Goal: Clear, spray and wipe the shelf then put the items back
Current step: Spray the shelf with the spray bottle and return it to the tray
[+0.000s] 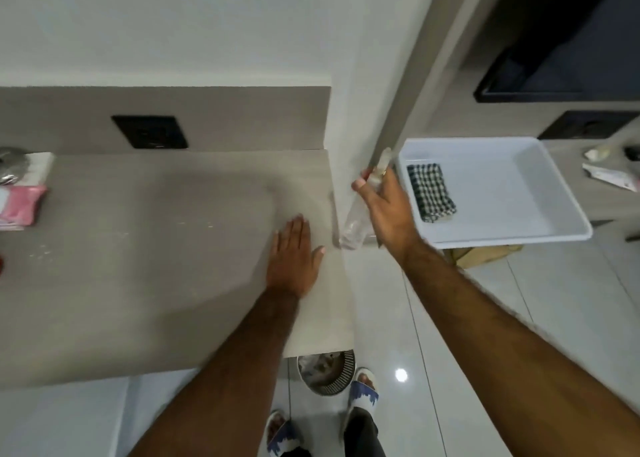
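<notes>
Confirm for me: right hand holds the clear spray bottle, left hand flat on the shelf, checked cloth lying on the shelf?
Not quite. The head view shows the checked cloth in the white tray, not on the shelf. Right hand holding the spray bottle and left hand flat are correct.

This looks like a room in a home or flat: a grey wood-grain desk [145,248] built against a white wall, a black wall socket [149,131] above it, glossy white floor tiles [540,304], a small waste bin [329,373] tucked under the desk, a dark screen [568,58] mounted at right, and slippered feet [362,387] below.
</notes>
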### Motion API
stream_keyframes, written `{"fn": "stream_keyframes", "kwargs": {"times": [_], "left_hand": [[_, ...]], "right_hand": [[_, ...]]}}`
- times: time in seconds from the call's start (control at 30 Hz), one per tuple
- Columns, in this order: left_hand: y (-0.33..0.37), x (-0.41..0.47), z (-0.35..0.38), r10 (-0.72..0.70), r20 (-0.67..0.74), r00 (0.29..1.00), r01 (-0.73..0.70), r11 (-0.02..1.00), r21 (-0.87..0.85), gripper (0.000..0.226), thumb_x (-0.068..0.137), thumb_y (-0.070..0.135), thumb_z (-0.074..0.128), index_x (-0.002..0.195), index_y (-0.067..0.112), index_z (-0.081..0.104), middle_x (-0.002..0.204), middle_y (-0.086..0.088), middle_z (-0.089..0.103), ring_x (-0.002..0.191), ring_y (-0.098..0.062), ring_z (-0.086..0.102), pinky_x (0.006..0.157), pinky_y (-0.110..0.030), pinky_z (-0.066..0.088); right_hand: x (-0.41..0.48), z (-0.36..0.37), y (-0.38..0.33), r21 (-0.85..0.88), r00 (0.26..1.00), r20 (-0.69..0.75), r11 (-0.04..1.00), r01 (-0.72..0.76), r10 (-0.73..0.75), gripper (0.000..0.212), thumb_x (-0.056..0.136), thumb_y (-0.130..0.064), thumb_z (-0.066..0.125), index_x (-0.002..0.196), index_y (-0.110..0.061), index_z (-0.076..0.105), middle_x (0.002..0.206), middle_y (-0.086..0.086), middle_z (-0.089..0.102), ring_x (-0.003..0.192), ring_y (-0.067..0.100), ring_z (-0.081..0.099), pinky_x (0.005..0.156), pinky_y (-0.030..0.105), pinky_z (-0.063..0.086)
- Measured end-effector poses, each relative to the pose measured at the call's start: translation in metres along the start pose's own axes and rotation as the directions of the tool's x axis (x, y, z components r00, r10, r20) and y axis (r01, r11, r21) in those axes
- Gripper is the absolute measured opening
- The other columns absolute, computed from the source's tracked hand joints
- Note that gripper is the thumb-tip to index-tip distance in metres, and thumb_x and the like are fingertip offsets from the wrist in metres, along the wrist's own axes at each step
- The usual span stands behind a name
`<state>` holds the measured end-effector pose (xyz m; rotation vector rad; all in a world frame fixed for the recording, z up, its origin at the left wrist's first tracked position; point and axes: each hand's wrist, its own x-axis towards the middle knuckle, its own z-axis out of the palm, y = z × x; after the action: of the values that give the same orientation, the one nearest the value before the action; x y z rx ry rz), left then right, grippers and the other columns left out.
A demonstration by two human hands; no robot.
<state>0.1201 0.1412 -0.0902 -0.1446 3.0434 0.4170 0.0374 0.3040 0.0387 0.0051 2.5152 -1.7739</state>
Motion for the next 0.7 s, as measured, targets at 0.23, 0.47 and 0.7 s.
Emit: {"fn": "stream_keyframes", "kwargs": {"times": [0.23, 0.47, 0.7], "left_hand": [[0.008, 0.004, 0.023, -0.038, -0.045, 0.998, 0.043, 0.993, 0.108, 0.077, 0.103, 0.059, 0.018, 0.161, 0.008, 0.024, 0.169, -0.011, 0.025, 0.157, -0.028, 0.024, 0.128, -0.051, 0.018], [0.004, 0.005, 0.027, -0.026, -0.057, 0.998, 0.032, 0.993, 0.117, 0.079, 0.102, 0.063, 0.020, 0.162, 0.012, 0.023, 0.171, -0.006, 0.022, 0.158, -0.025, 0.021, 0.129, -0.047, 0.012], [-0.003, 0.006, 0.035, -0.026, -0.083, 0.996, 0.041, 0.982, 0.182, 0.080, 0.101, 0.064, 0.022, 0.164, 0.015, 0.019, 0.173, -0.004, 0.015, 0.159, -0.022, 0.018, 0.130, -0.046, 0.011]], "right_hand": [[0.054, -0.146, 0.030, 0.109, 0.955, -0.295, 0.994, -0.001, 0.033, 0.010, 0.102, -0.024, 0.062, 0.110, -0.018, 0.059, 0.105, 0.002, 0.072, 0.099, 0.017, 0.072, 0.090, 0.039, 0.060], [0.120, -0.228, 0.092, -0.071, 0.893, -0.449, 0.995, -0.065, 0.026, 0.003, 0.103, -0.021, 0.055, 0.105, -0.024, 0.055, 0.119, 0.018, 0.063, 0.112, 0.031, 0.062, 0.105, 0.045, 0.050], [0.168, -0.256, 0.135, -0.009, 0.889, -0.456, 0.999, -0.050, 0.041, 0.004, 0.103, -0.029, 0.055, 0.106, -0.032, 0.055, 0.110, -0.003, 0.062, 0.103, 0.014, 0.061, 0.102, 0.036, 0.050]]}}
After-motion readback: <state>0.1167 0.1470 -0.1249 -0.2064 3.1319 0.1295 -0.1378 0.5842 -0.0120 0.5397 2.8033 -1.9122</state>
